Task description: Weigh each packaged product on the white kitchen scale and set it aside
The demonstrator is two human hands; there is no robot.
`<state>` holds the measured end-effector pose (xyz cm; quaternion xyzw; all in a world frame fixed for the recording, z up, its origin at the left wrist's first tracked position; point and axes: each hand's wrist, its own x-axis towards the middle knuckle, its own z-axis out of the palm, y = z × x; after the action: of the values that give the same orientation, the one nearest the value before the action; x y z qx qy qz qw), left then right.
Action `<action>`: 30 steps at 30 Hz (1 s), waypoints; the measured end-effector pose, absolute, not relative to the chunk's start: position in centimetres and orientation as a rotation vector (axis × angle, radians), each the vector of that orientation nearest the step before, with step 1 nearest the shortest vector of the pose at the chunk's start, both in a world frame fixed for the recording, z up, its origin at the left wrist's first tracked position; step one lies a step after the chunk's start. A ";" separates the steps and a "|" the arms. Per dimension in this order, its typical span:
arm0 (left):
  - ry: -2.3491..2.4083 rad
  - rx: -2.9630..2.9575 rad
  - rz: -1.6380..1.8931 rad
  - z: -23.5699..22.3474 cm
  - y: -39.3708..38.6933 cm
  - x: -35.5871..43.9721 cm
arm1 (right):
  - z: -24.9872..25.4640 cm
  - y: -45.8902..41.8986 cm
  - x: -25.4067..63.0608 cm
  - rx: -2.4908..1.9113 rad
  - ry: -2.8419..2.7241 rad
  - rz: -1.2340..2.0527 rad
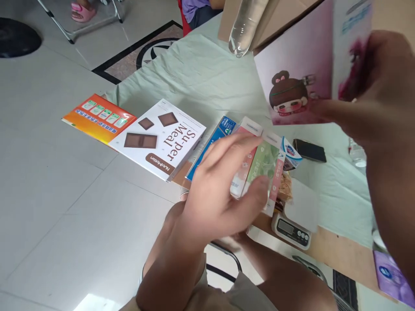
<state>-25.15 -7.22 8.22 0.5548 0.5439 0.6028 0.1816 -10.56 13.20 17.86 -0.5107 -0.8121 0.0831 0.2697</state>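
Note:
My right hand [372, 86] grips a pink box [301, 77] with a cartoon girl printed on it, raised above the table at the upper right. Thumb and fingers hold its side. My left hand [223, 185] spreads over a green and pink carton [264, 157] and a paler carton beside it, thumb apart from the fingers. Whether it touches them I cannot tell. Left of that hand stands a blue carton [207, 147], partly covered. Further left lie a white "Su-per Meal" box [162, 142] and an orange packet [100, 116].
A digital scale [292, 229] sits at the near table edge, with a food packet [285, 188] beside it. Behind are a phone [309, 150] and a small blue and white box [291, 153]. A clear bottle [244, 30] lies at the back; a purple pack [394, 276] is at lower right.

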 end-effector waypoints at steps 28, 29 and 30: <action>1.637 1.330 1.252 4.9 -4.5 -26.8 | 7.7 25.2 -10.5 -1.533 -2.501 1.186; 1.647 1.333 1.272 5.2 -4.5 -26.8 | 8.1 25.0 -10.4 -1.549 -2.423 1.143; 1.674 1.329 1.319 5.5 -4.7 -26.7 | 8.6 24.5 -10.2 -1.531 -2.326 1.047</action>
<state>-26.65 -4.68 5.49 0.5031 0.6337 0.4992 0.3099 -10.18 24.51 8.56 -0.5128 -0.7792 0.3508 0.0830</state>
